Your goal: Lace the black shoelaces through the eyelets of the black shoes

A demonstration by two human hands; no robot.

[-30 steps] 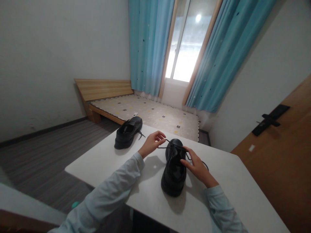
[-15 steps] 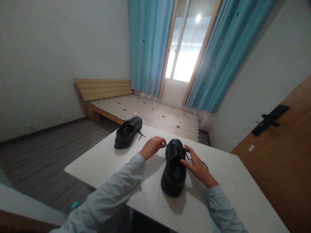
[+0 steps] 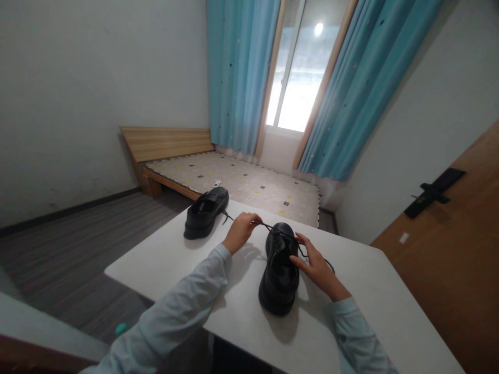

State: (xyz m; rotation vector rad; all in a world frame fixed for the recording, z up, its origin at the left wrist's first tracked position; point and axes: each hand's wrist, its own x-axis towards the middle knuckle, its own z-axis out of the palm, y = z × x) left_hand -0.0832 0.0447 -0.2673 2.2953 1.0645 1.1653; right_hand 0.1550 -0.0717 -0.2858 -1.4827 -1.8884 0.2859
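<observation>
A black shoe [image 3: 277, 293] stands upright on the white table [image 3: 370, 291], its toe pointing away from me and its opening towards me. My left hand [image 3: 238, 234], closed in a pinch, holds a black shoelace [image 3: 266, 225] out to the left of the shoe. The lace runs taut from my fingers to the shoe's upper. On the right side, my right hand [image 3: 318, 271] grips the shoe's edge, thumb at the opening and fingers by the lacing. Another lace end curves out behind that hand, onto the table.
A second black shoe [image 3: 200, 221] sits near the table's far left edge, its lace trailing right. Beyond the table is a bed with a patterned mattress [image 3: 234, 179]. Blue curtains [image 3: 241, 78] flank a window, and a wooden door [image 3: 440, 249] is on the right.
My left hand has moved left and slightly away from me, drawing the lace out longer from the shoe. The right hand and both shoes have hardly moved.
</observation>
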